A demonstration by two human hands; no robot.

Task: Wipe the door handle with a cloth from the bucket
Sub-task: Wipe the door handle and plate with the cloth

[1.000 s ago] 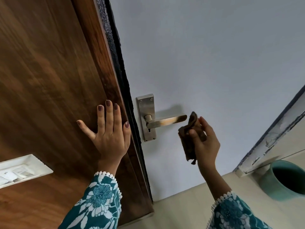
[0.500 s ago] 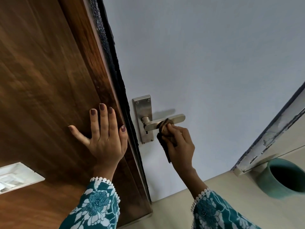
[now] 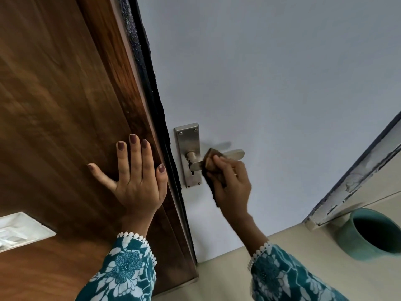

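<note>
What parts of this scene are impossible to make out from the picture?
All in the head view:
- Middle of the door handle: covered by the cloth and the right hand.
- Inside of the bucket: dark, and its right side is cut off by the frame edge.
- White plate on the wooden door: blurred and cut by the left edge.
- Left hand: its palm is flat against the door, unseen.

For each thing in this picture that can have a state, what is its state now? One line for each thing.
door handle: level, its middle covered by the cloth
cloth: bunched, pressed on the handle
right hand: closed on the cloth
left hand: open, flat against the wooden panel
bucket: standing on the floor, inside dark, contents cannot be seen
</note>
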